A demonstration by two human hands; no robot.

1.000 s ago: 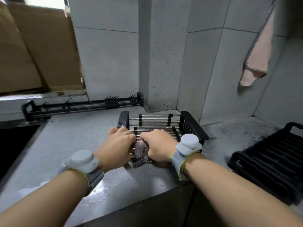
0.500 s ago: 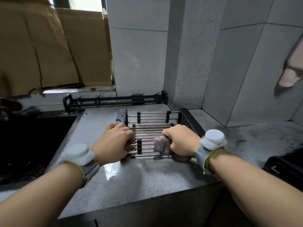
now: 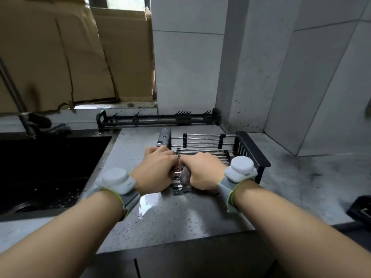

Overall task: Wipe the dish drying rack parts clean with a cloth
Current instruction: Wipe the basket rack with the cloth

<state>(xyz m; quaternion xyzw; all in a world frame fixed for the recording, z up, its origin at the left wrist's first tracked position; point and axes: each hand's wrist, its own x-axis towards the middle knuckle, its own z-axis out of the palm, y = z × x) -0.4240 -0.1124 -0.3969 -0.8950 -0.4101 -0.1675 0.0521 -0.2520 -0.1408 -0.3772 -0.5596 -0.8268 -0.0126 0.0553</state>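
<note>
While brown cardboard (image 3: 66, 57) fills the upper left of the frame and grey tiled wall (image 3: 301, 77) the upper right, a speckled grey countertop (image 3: 180, 215) spreads across the middle, with a dark sink (image 3: 46, 167) sunk into it at centre left. Below the cardboard, along the foot of the wall just above centre frame, lies a long black rail with hooks (image 3: 158, 119). Nearer the middle sits the dish rack section (image 3: 210, 146), metal rods running between black end pieces, flat on the countertop. At the left of its near edge, the left hand (image 3: 155, 172) has its fingers curled over the rods, gripping the rack. Just beside it, the right hand (image 3: 202, 173) is clenched around a bunched greyish cloth (image 3: 185, 178), pressing it against the front rods; a patterned loop of the cloth hangs out below the fist onto the countertop. Both wrists wear grey bands with white pods. A small puddle (image 3: 148, 203) glistens just below the left wrist.
</note>
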